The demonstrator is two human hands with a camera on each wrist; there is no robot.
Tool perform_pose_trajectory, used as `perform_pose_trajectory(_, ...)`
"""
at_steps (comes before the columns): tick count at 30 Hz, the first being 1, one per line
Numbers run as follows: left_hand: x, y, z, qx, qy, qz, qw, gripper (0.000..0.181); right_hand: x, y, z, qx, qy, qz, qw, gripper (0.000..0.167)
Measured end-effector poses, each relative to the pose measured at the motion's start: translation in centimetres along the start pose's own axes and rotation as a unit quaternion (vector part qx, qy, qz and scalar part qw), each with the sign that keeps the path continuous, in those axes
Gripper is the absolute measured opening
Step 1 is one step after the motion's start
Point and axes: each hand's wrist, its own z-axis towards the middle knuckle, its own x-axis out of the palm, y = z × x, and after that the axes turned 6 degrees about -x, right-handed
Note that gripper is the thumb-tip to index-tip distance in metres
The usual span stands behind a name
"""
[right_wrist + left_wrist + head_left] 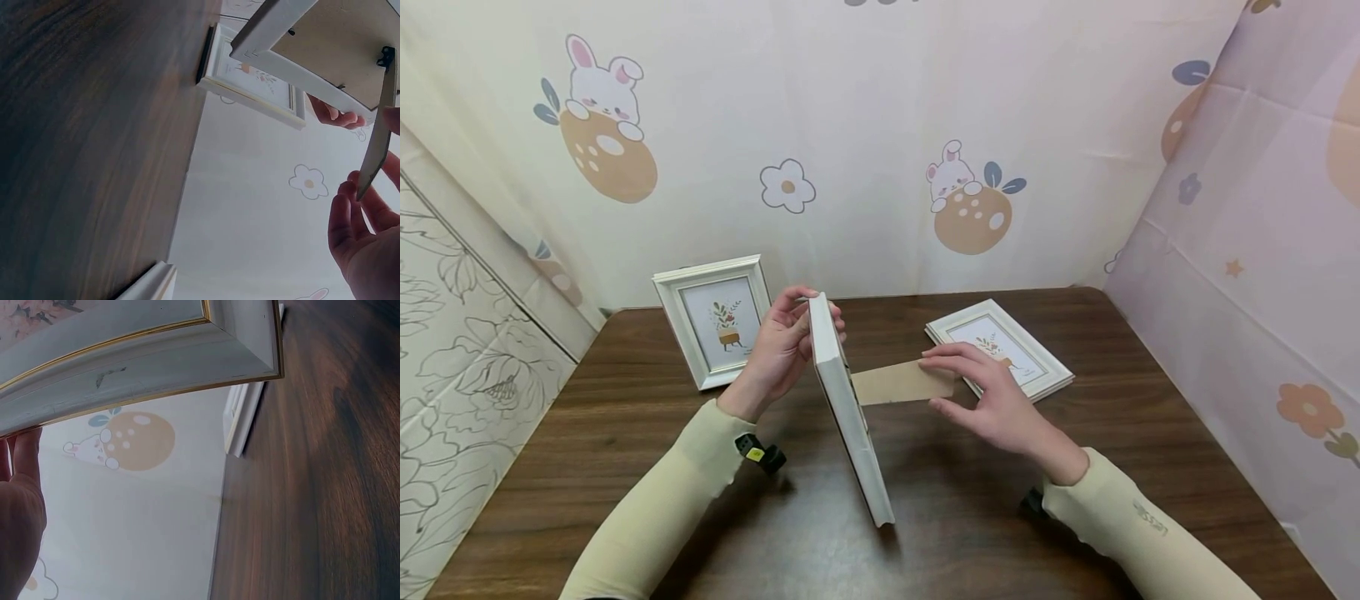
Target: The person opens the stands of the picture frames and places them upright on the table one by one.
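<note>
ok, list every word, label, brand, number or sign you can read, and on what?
Nothing reads with certainty.
Right sleeve: upside-down lettering, too blurred to read.
Standing frame: tiny marks low on its print, maybe text, too small.
Lying frame: same, too small.
Held frame: none visible.

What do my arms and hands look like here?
Your left hand and right hand are bare. The left sleeve and right sleeve are pale yellow. A black device with a yellow patch sits at the left wrist, a second black device at the right. Dark, blurred lettering marks the right sleeve.
</note>
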Motion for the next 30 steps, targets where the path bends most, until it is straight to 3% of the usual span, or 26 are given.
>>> perform_pose_trajectory(5,0.1,0.0,0.0,-0.002,0.003,-0.001,1.0000,0.017,0.3,0.1,0.0,0.012,0.016,0.009,0.9998,0.052)
perform_pose_trajectory(13,0.2,0.0,0.0,-0.001,-0.002,-0.003,1.0000,0.017,0.3,0.2,-0.1,0.004,0.008,0.003,1.0000,0.057)
perform_pose_trajectory(22,0.1,-0.4,-0.2,0.022,-0.007,0.033,0.9992,0.018,-0.3,-0.8,-1.0,0.016,0.004,-0.007,0.9998,0.055)
perform_pose_trajectory(25,0.2,-0.7,-0.3,0.029,-0.019,0.050,0.9981,0.017,-0.7,-1.2,-1.3,0.015,-0.002,-0.014,0.9998,0.052)
perform_pose_trajectory(30,0.4,-1.1,-0.8,0.029,-0.063,0.110,0.9915,0.018,-1.6,-1.8,-2.2,0.036,-0.004,-0.021,0.9991,0.048)
